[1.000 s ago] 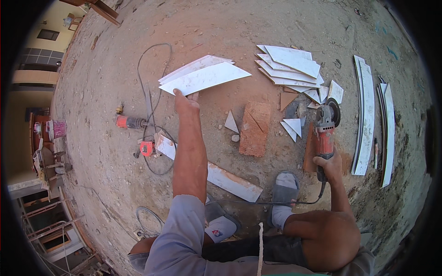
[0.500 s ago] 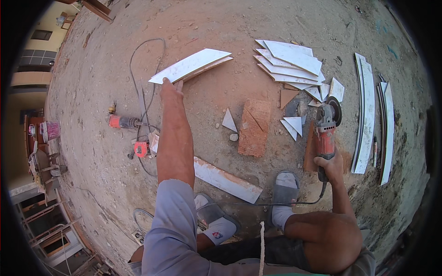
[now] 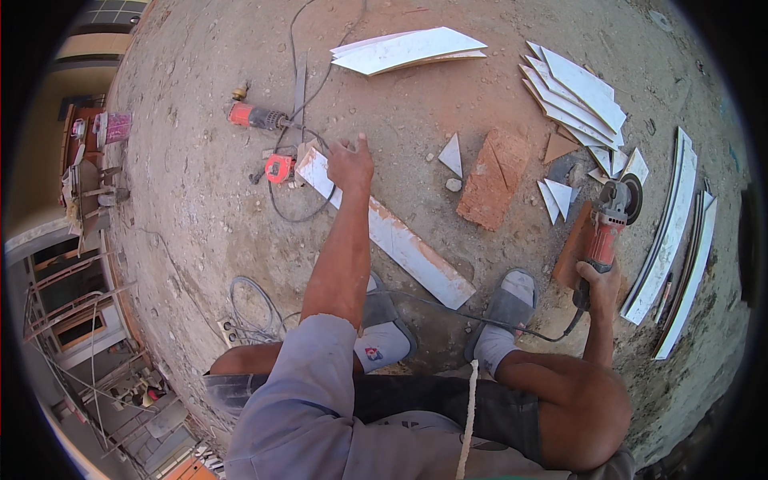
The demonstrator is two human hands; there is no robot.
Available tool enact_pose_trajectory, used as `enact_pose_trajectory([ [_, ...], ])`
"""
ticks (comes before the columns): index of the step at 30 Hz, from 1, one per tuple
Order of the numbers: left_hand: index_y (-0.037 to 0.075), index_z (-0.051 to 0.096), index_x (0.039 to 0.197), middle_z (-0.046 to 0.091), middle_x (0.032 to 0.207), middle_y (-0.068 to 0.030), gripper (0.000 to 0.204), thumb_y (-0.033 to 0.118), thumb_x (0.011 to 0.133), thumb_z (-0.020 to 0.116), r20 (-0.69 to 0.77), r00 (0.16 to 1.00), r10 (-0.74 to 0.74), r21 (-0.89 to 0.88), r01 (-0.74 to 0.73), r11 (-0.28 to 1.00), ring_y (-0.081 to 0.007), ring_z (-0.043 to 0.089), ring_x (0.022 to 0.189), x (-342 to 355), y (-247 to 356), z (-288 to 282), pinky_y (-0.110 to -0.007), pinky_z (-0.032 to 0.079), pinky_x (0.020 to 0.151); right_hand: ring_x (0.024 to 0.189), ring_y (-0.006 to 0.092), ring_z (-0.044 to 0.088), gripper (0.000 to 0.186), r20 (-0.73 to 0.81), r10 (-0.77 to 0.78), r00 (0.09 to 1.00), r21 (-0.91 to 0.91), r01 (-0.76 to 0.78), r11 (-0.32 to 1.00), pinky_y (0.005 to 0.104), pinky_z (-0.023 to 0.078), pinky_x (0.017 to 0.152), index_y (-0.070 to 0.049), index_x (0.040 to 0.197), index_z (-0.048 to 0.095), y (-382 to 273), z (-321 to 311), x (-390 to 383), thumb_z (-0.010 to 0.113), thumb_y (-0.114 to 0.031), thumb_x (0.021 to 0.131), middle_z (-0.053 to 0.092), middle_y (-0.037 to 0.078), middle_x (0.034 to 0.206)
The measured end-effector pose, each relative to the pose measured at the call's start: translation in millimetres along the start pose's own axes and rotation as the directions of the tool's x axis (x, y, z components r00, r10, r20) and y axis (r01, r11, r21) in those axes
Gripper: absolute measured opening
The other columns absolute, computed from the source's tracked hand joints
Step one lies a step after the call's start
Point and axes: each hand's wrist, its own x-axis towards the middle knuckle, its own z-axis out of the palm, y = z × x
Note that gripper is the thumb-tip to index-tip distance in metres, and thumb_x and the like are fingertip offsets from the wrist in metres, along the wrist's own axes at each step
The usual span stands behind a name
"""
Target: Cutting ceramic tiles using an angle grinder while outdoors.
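Long white tile strip with a reddish-dusty edge point(image 3: 416, 256) beneath the left forearm; red-and-grey angle grinder point(image 3: 602, 244) in the right hand point(image 3: 600, 286).
Head view: the right fingers wrap the grinder's handle; the left hand point(image 3: 350, 164), bare and fingers apart, is over or just beside the strip's far end, contact unclear. Ahead of it lie stacked white slant-ended tile pieces point(image 3: 408, 48); a fanned white tile stack point(image 3: 582, 88) and small white triangular offcuts point(image 3: 561, 196) sit forward-left of the right-hand grip, so these look already cut. Long narrow white strips point(image 3: 666, 232) right of that grip seem uncut, as does the tile strip. No lettering is legible; the emblem on the white sock point(image 3: 384, 346) is too small to read.
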Motion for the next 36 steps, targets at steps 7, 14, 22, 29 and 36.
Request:
enact_pose_trajectory([
  [7, 0.004, 0.021, 0.151, 0.023, 0.154, -0.0263, 0.107, 0.051, 0.075, 0.08, 0.051, 0.951, -0.306, 0.072, 0.302, 0.95, -0.0401, 0.022, 0.145, -131.8, -45.6, 10.8, -0.056, 0.027, 0.114, 0.072, 0.0142, 0.058, 0.056, 0.003, -0.06, 0.998, 0.008, 0.06, 0.998, 0.0304, 0.047, 0.069, -0.002, 0.114, 0.059, -0.3, -1.1, -0.2, 0.076, -0.024, 0.065, 0.062, 0.004, 0.087],
  [14, 0.008, 0.015, 0.153, 0.02, 0.153, -0.0282, 0.112, 0.04, 0.073, 0.085, 0.105, 0.923, -0.371, 0.138, 0.356, 0.924, -0.0433, 0.028, 0.14, -112.0, -30.8, -2.6, -0.049, 0.035, 0.111, 0.074, 0.0149, 0.058, 0.054, -0.01, -0.067, 0.998, 0.051, 0.067, 0.996, 0.0304, 0.047, 0.069, -0.002, 0.113, 0.059, -4.0, 2.1, -3.4, 0.076, -0.023, 0.065, 0.061, 0.004, 0.088],
  [22, 0.006, 0.012, 0.155, 0.02, 0.152, -0.0296, 0.113, 0.026, 0.071, 0.085, 0.147, 0.895, -0.421, 0.03, 0.422, 0.906, -0.0469, 0.03, 0.138, -99.4, -36.2, -8.4, -0.051, 0.036, 0.111, 0.071, 0.0146, 0.058, 0.053, -0.01, -0.021, 1.0, 0.006, 0.021, 1.0, 0.0308, 0.047, 0.069, -0.002, 0.108, 0.06, 0.0, -3.6, -0.3, 0.077, -0.025, 0.064, 0.062, 0.004, 0.085],
  [29, 0.002, 0.032, 0.144, 0.059, 0.119, -0.0182, 0.092, 0.027, 0.069, 0.081, 0.353, 0.887, -0.296, -0.653, 0.461, 0.601, -0.0331, 0.058, 0.112, -83.0, -55.7, -30.0, -0.047, 0.043, 0.1, 0.07, 0.0147, 0.059, 0.054, -0.062, -0.054, 0.997, 0.123, 0.061, 0.99, 0.0315, 0.048, 0.068, -0.001, 0.107, 0.06, 11.7, -7.4, -0.4, 0.08, -0.025, 0.063, 0.063, 0.004, 0.083],
  [36, 0.011, 0.049, 0.13, 0.053, 0.127, -0.0113, 0.071, 0.042, 0.073, 0.076, 0.684, 0.673, -0.281, -0.654, 0.737, 0.172, -0.0267, 0.052, 0.117, -79.4, 14.2, -33.8, -0.043, 0.041, 0.1, 0.075, 0.0141, 0.061, 0.054, -0.151, -0.048, 0.987, 0.226, 0.082, 0.971, 0.0295, 0.05, 0.072, -0.001, 0.109, 0.06, 8.7, -22.3, -11.9, 0.081, -0.023, 0.064, 0.065, 0.005, 0.088],
])
